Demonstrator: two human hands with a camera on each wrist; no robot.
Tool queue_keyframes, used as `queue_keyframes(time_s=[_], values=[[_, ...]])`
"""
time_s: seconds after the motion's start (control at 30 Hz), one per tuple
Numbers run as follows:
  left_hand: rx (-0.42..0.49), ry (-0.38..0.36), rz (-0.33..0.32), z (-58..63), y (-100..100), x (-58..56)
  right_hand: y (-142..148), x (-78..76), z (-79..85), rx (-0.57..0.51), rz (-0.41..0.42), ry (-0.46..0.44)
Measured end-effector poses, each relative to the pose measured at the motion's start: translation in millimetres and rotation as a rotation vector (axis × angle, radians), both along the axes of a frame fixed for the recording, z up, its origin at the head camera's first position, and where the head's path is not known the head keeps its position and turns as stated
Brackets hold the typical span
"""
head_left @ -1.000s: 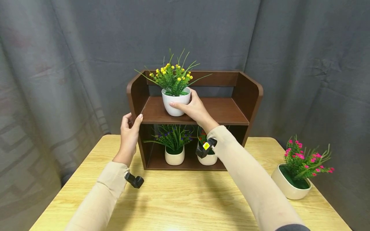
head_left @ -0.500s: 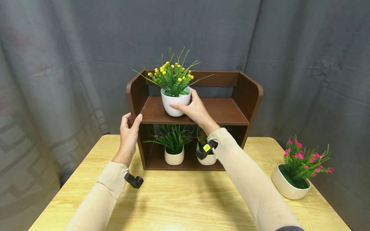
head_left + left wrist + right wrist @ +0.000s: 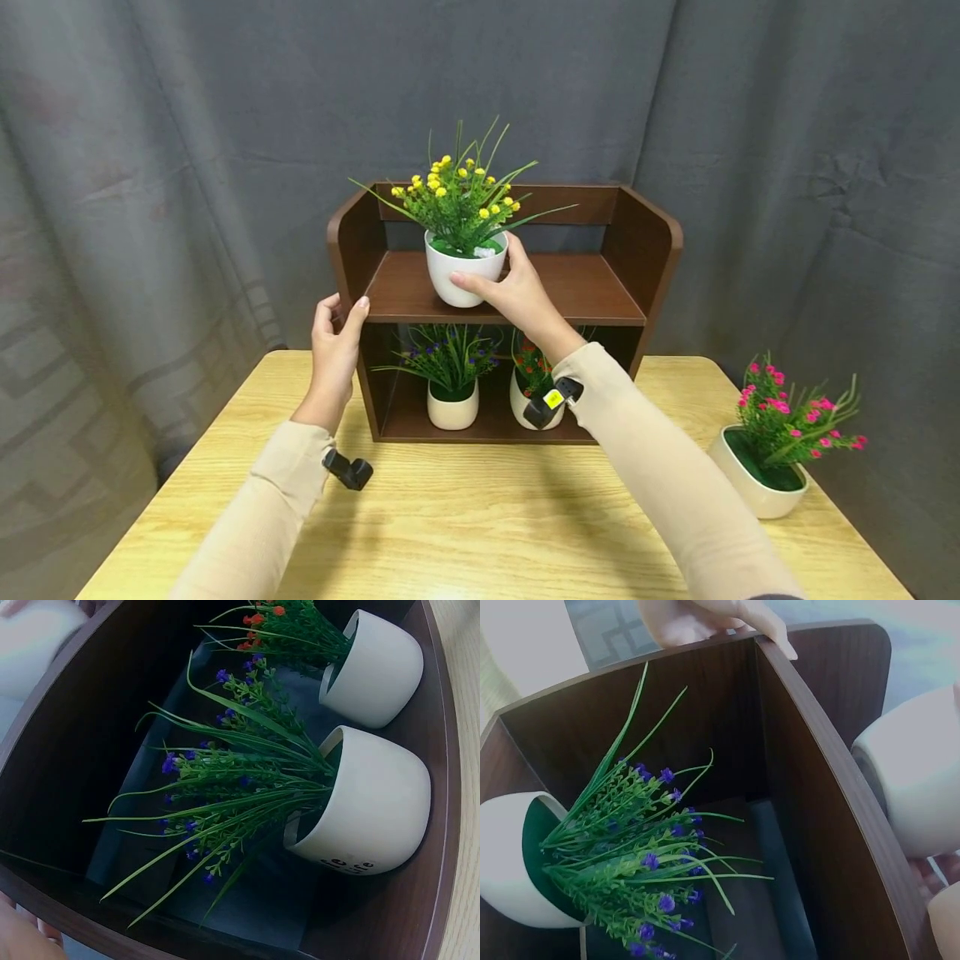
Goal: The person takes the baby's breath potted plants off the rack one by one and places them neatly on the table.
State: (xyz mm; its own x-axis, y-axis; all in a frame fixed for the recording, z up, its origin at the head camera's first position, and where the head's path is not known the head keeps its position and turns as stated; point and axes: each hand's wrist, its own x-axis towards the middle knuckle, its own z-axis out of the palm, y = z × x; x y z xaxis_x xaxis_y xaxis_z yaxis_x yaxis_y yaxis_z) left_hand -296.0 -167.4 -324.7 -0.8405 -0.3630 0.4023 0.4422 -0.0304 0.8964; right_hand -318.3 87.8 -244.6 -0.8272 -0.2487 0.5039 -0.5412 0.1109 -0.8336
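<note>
My right hand grips a white pot of yellow flowers, its thumb across the front of the pot and the fingers behind the right side. The pot is close over the front of the upper shelf board of a brown two-tier shelf. In the right wrist view, the white pot shows its base near the board's edge. My left hand holds the shelf's left side panel, thumb at the front edge and fingers on the outside.
On the lower tier stand a cream pot with purple flowers and another pot with red flowers, partly behind my right wrist. A cream pot of pink flowers sits on the table's right side. Grey curtain hangs behind.
My right hand and the yellow-flower pot have shifted slightly right and toward me, with the pot turning or tilting a little. The left hand stays on the shelf's side panel.
</note>
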Motion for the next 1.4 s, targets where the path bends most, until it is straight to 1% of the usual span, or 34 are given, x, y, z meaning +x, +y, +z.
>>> queue_keyframes(time_s=[0.17,0.37,0.57,0.73,0.83,0.97,1.17,1.4], values=[[-0.018,-0.015,0.0,1.5,1,-1.6,9,5.6,-0.7,0.018,0.0,0.018],[-0.014,-0.028,-0.005,-0.5,0,-2.1,18,12.8,-2.0,0.041,0.031,0.018],[-0.008,-0.006,0.001,-0.8,0,-1.8,31,19.8,1.2,0.053,0.052,0.038],[-0.003,0.011,0.002,0.2,1,-2.8,44,21.9,7.1,0.057,0.047,0.057],[-0.006,0.008,0.006,-0.1,1,-3.4,51,23.5,8.7,0.072,0.034,0.063],[-0.015,0.001,0.006,-0.3,1,-3.4,58,27.5,8.9,0.081,0.025,0.058],[-0.011,0.009,-0.004,0.4,1,-3.1,69,36.9,6.8,0.086,0.047,0.039],[-0.004,0.006,-0.012,0.3,2,-1.5,83,48.7,3.5,0.115,0.034,0.022]])
